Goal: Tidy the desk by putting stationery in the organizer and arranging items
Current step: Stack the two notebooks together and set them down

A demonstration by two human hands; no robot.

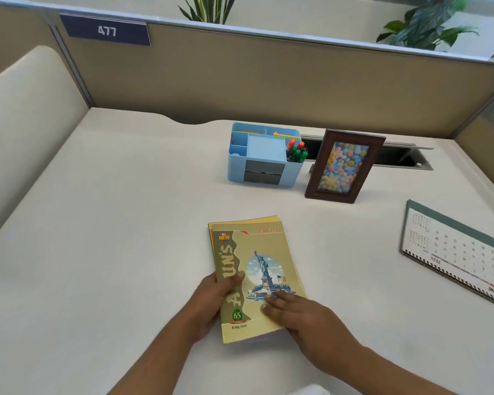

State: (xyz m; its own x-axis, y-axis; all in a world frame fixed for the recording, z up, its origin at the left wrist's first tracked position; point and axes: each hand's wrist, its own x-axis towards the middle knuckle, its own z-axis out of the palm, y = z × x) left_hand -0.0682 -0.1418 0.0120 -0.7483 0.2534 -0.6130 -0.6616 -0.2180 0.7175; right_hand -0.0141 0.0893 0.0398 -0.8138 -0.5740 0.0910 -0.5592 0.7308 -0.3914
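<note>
Glossy paper cover on the notebook (257, 280) I held; smooth blue plastic organizer (261, 162); dark wood picture frame (344, 166); matt white desk (111, 209); paper calendar (451, 252).

Bare forearms (160, 354), bare left hand (210, 302) and right hand (301, 319).

Both forearms extended forward from the bottom edge, angled toward each other. The left hand (211, 297) gripped the notebooks (268, 252) by their left edge (thumb on top); the right hand (305, 317) lay flat on the cover, fingers straight.
</note>
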